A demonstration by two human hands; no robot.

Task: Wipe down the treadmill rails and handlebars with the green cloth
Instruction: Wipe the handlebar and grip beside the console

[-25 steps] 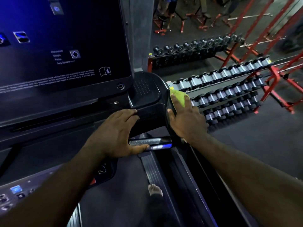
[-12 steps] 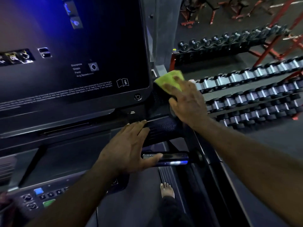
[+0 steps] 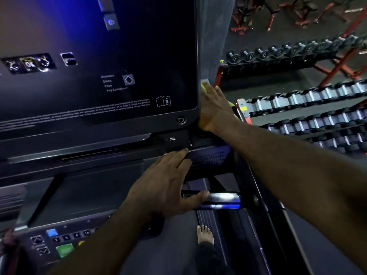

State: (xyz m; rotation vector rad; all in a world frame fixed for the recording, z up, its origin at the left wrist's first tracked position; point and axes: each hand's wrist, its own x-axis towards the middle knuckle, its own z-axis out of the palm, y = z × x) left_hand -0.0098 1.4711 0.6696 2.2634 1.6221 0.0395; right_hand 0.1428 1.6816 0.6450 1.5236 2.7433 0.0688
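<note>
My right hand presses flat against the right edge of the treadmill's dark console screen. The green cloth lies under that hand, and only small yellow-green slivers show at the fingertips and beside the palm. My left hand rests on the black console ledge, fingers spread, with its thumb on the short shiny handlebar grip. The right side rail runs down below my right forearm.
A button panel with a green key sits at lower left. My bare foot stands on the treadmill's side step. Racks of dumbbells and red frames fill the floor to the right.
My right hand has slid the cloth up from the handlebar's corner to the screen's right edge, and the cloth is now mostly hidden. My left hand has stayed put on the ledge.
</note>
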